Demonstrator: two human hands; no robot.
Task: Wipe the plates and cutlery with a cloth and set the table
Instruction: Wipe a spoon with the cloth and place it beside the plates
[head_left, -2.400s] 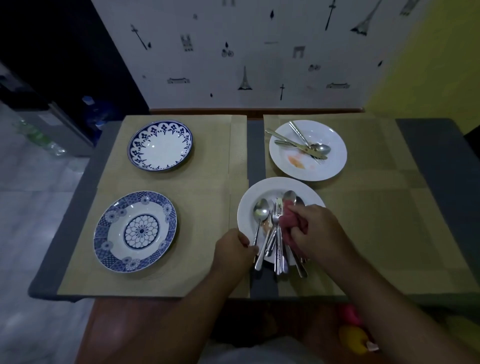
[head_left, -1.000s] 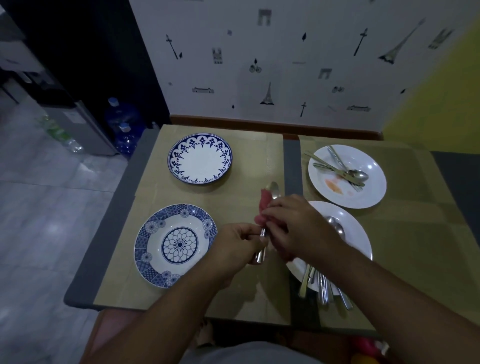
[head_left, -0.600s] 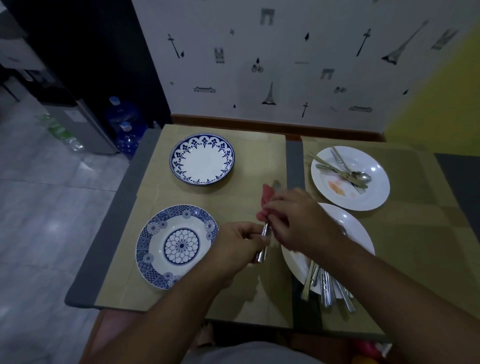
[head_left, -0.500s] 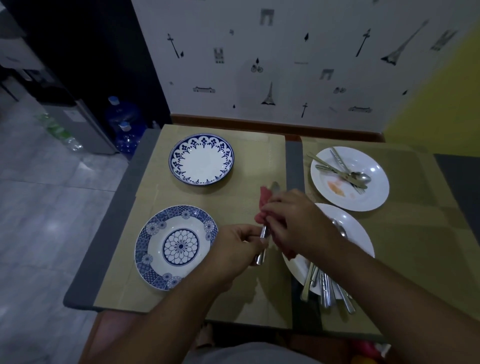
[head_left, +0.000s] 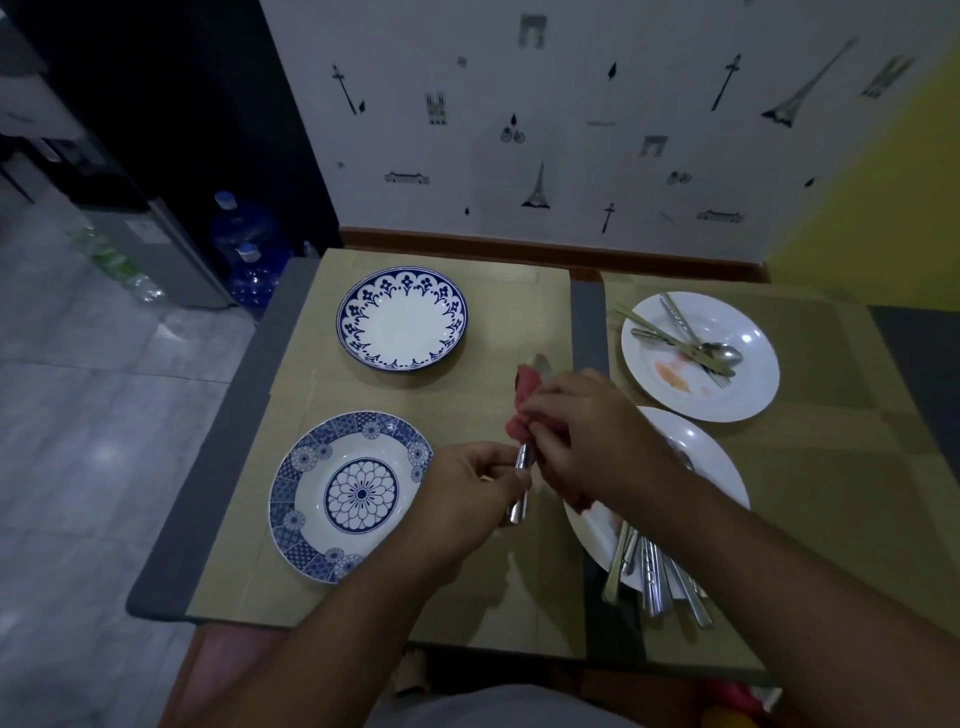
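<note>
My left hand (head_left: 470, 486) grips the handle of a steel spoon (head_left: 521, 499) held above the table. My right hand (head_left: 584, 428) is closed on a red cloth (head_left: 524, 402) wrapped round the spoon's upper part; only the bowl's tip shows above the cloth. Under my right wrist lies a white plate (head_left: 719, 467) with several pieces of cutlery (head_left: 652, 582) sticking over its near rim. A second white plate (head_left: 748, 384), stained orange, holds a fork, knife and spoon (head_left: 691, 343) at the back right. Two blue-patterned plates sit on the left: near (head_left: 296, 499) and far (head_left: 402, 319).
Tan placemats (head_left: 498, 306) cover a grey table (head_left: 208, 483) set against a white wall with black drawings. Water bottles (head_left: 244, 244) stand on the tiled floor at the left. The table's near edge is just in front of my body.
Over the last second the cloth in my right hand has slid slightly along the spoon. Earlier, both hands lifted the spoon from the near white plate toward the left.
</note>
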